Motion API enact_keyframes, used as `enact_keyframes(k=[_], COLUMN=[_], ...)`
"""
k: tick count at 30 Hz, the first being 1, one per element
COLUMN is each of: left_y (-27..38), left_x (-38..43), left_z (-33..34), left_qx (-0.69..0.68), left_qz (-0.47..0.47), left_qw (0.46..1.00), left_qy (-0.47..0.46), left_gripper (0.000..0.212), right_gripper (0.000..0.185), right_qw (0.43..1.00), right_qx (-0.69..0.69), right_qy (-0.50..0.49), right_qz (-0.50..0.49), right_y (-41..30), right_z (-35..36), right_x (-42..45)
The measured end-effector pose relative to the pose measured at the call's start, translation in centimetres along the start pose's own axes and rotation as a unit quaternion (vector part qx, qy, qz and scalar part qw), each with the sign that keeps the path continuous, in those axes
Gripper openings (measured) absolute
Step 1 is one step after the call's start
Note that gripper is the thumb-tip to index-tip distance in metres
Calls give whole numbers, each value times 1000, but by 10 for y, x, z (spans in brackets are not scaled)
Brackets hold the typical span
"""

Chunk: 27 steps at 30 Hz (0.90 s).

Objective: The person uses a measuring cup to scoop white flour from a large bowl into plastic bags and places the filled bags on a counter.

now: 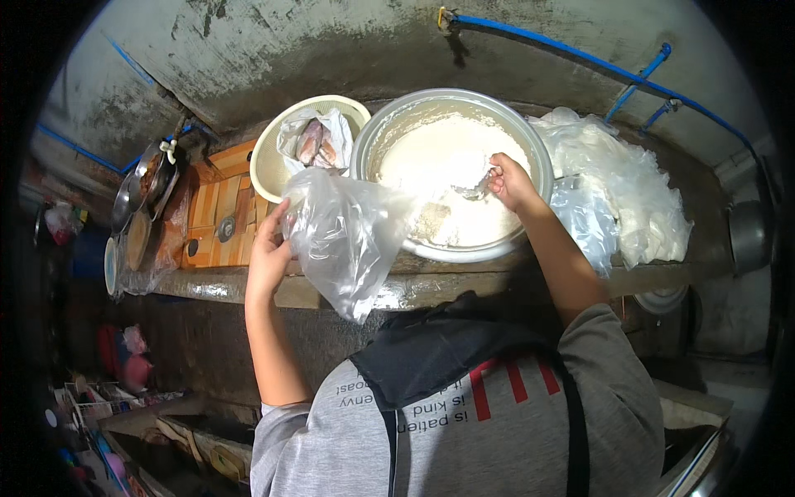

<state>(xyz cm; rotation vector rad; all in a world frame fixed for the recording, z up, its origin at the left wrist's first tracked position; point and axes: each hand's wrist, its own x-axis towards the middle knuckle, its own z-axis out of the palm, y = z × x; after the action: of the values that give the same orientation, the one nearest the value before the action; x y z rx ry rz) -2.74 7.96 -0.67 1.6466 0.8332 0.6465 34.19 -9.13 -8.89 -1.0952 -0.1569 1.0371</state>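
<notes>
My left hand point(268, 251) grips a clear plastic bag point(348, 239) by its left side. The bag hangs over the counter's front edge, and its upper right part reaches the rim of a large round metal basin point(456, 253). White powdery or doughy stuff point(435, 146) fills much of the basin; glare hides its texture. Over it, my right hand point(512, 183) is closed on a small scoop or cup point(475, 188), whose shape is partly washed out by the light. Left of the basin, a cream plastic colander point(264, 168) holds a white plastic bag point(290, 133) with what look like fish point(313, 143).
Filled clear bags of white stuff point(646, 192) lie to the right on the wet counter point(236, 284). At the left are a tiled sink area point(211, 208) with a drain point(227, 228), leaning pans point(146, 177) and a tap point(169, 149). Blue pipes point(559, 46) run along the wall.
</notes>
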Motion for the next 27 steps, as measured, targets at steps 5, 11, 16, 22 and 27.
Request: enact_keyframes(k=[5, 11, 16, 22, 27], left_y=[9, 36, 51, 56, 48], left_x=[17, 31, 47, 67, 80], left_z=[30, 76, 109, 143, 147], left_qx=[30, 230, 260, 289, 45], left_qz=[8, 119, 145, 210, -7], left_qw=[996, 950, 925, 888, 951], left_qy=[-84, -175, -237, -289, -307], left_gripper=[46, 48, 52, 57, 62], right_gripper=[12, 12, 15, 14, 16], right_qw=[998, 994, 990, 994, 992], right_qx=[-20, -30, 4, 7, -52], right_qy=[44, 46, -25, -82, -108], right_qz=[-38, -89, -142, -77, -33], right_y=[-18, -58, -105, -111, -91], right_z=[-6, -1, 45, 93, 87], right_x=[-6, -8, -26, -47, -57])
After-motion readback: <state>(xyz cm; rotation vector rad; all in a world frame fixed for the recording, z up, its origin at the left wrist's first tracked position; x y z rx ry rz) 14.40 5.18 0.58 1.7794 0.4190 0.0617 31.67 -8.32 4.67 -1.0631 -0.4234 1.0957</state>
